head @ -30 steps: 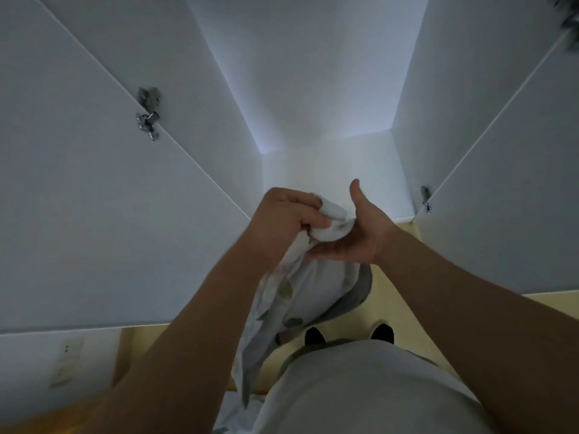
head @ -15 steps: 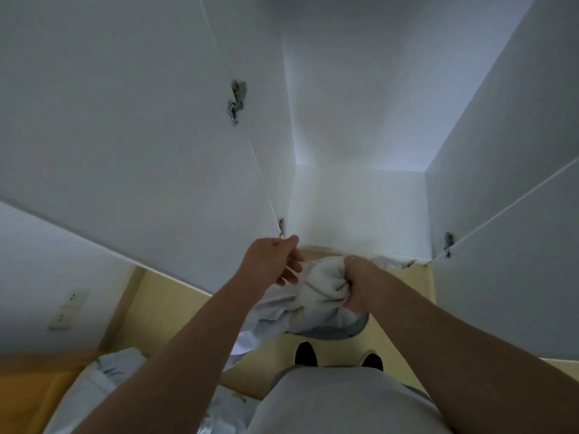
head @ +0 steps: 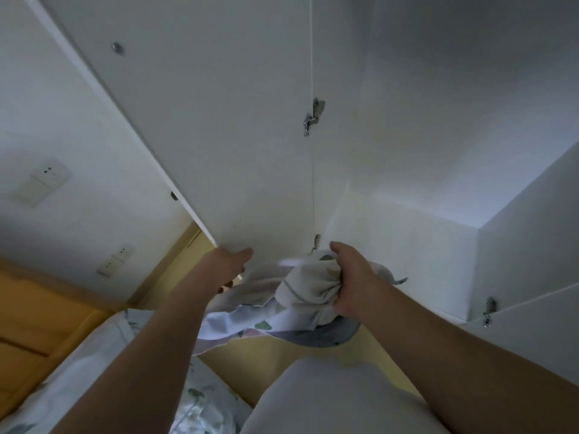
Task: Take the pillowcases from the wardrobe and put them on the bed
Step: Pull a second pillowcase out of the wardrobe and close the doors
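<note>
My right hand (head: 351, 281) is shut on a bunched pale pillowcase (head: 305, 291) with a soft leaf print; loose cloth hangs down from the bundle. My left hand (head: 227, 267) is off the cloth, with its fingers spread against the lower edge of the white wardrobe door (head: 219, 136). The open white wardrobe (head: 423, 245) stands straight ahead, its inside bare where I can see it. The bed (head: 94, 371), covered in a matching leaf-print sheet, lies at the lower left.
A second open wardrobe door (head: 539, 333) stands at the right with metal hinges. Wall sockets (head: 116, 261) sit on the left wall. An orange wooden headboard (head: 37, 314) borders the bed. The floor is pale yellow.
My left hand has let go of the pillowcase and moved left to the wardrobe door. My right hand now holds the bundle alone. My view has swung left, bringing the bed into sight.
</note>
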Demonstrator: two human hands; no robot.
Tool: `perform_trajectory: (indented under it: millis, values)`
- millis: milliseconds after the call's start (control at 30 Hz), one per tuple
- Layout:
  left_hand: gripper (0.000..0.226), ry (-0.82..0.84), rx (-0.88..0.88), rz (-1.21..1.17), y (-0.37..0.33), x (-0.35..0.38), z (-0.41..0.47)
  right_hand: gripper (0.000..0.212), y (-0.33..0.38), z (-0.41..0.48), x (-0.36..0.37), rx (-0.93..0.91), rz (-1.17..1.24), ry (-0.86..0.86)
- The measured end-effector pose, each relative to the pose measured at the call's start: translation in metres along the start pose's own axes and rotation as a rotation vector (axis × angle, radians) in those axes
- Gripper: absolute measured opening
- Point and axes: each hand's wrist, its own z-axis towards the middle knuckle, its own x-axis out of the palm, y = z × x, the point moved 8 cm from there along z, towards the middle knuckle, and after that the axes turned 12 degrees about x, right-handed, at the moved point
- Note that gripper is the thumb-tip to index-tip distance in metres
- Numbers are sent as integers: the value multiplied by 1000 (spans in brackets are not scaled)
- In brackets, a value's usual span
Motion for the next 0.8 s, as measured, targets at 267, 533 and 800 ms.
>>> perform_trajectory:
  millis: [267,533,800]
  values:
    - [43,-407,282,105,-40,-58,-36,36,-18,-15,14,10,-190,52]
    - [54,-341,431,432,-65,-49,-44,22,-35,-13,-2,-46,-92,51]
    - [70,-101,639,651,-119,32,-67,27,-31,-20,-44,-104,65,-20]
